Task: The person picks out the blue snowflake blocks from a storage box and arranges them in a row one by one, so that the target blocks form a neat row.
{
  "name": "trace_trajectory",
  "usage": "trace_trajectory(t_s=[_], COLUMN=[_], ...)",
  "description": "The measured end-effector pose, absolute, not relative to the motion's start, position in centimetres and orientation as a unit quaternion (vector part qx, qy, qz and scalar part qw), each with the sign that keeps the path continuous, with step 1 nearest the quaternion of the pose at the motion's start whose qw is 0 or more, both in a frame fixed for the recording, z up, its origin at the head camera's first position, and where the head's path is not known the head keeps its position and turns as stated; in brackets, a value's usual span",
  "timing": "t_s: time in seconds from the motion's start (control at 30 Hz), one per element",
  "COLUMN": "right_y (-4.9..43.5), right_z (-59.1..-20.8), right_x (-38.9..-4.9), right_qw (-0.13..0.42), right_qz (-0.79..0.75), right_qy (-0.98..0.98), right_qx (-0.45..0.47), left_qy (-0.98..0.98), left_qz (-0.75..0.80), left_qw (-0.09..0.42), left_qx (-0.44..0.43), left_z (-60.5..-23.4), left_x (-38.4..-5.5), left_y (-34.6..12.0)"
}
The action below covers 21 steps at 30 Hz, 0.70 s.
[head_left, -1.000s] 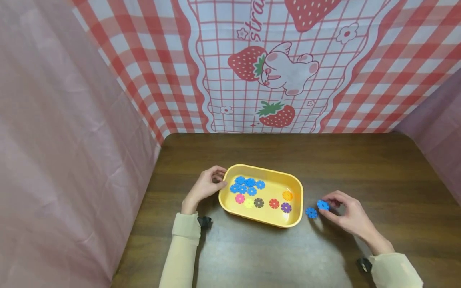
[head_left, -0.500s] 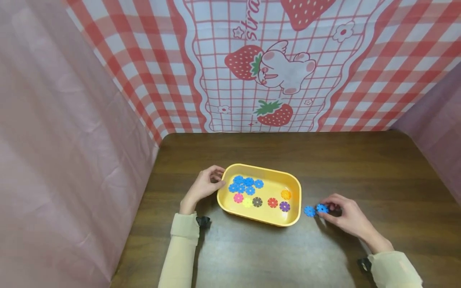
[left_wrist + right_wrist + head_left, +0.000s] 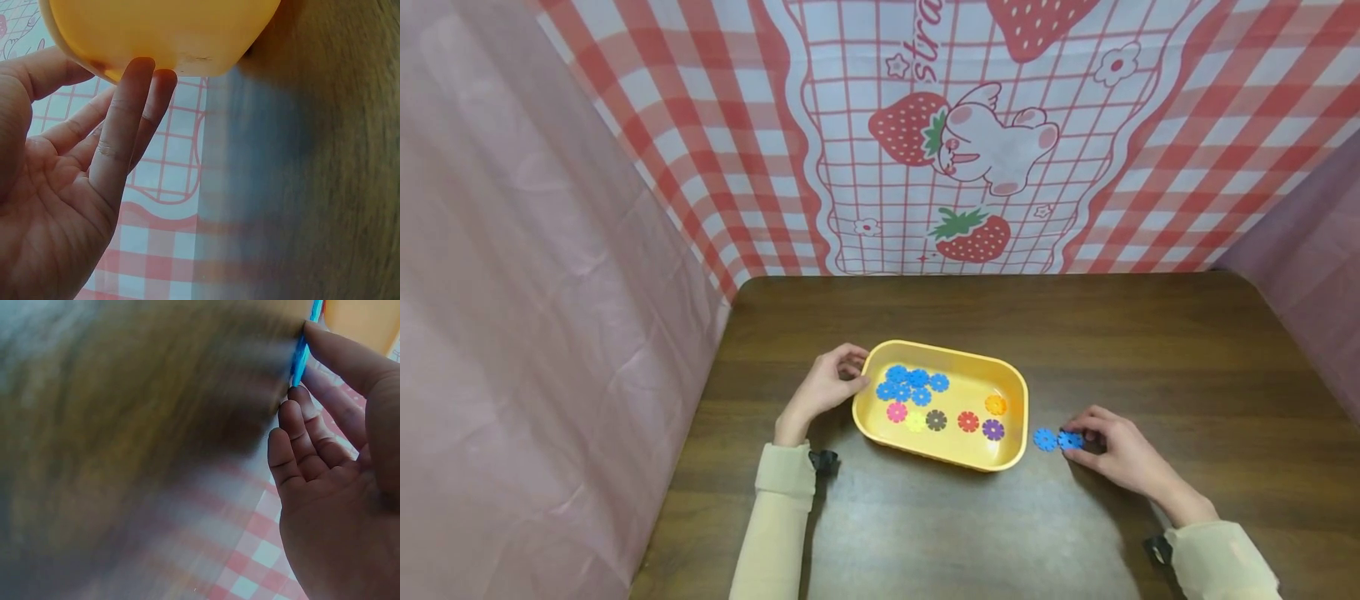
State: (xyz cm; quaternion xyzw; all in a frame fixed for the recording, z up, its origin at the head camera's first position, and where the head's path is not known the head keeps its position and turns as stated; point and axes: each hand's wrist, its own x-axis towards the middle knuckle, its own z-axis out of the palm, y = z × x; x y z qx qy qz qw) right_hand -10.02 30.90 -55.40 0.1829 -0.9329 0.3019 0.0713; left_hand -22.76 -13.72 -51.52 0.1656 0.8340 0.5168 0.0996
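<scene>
My left hand (image 3: 829, 385) holds the near-left end of a shallow yellow plastic basin (image 3: 955, 354), thumb at the rim. The left wrist view shows fingers (image 3: 128, 106) against the outer wall of the basin (image 3: 169, 31). My right hand (image 3: 1116, 450) pinches a blue notched disc (image 3: 1070, 440) between thumb and fingertips, low over the table. In the right wrist view this disc (image 3: 300, 359) appears edge-on. Another blue notched disc (image 3: 1045, 440) lies just left of it, their edges meeting in the head view.
Inside the basin, several blue discs (image 3: 901, 392) cluster at the left. Pink (image 3: 897, 412), yellow, dark grey, red (image 3: 967, 422), purple (image 3: 993, 430) and orange (image 3: 996, 405) discs lie along the front and right. Beyond the brown table (image 3: 1075, 325) hangs a strawberry-print cloth (image 3: 985, 158).
My right hand has lowered the blue disc slightly and brought it up to the other blue disc. The left hand stays at the basin, and the head view has shifted a little.
</scene>
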Motion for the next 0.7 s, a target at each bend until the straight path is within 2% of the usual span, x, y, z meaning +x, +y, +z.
trace_trajectory(t_s=[0.5,0.7], right_y=[30.9,30.7], right_z=[-55.1,-53.7], right_x=[-10.2,-10.7], right_qw=[0.072,0.098], right_qz=[0.304,0.311], right_qy=[-0.932,-0.928], right_qx=[0.182,0.181], left_qy=[0.832,0.831], left_qz=[0.52,0.521], left_qw=[0.096,0.096], left_qx=[0.168,0.172], left_z=[-51.7,-51.9], left_x=[-22.9,-23.0], left_y=[-13.9,-13.8])
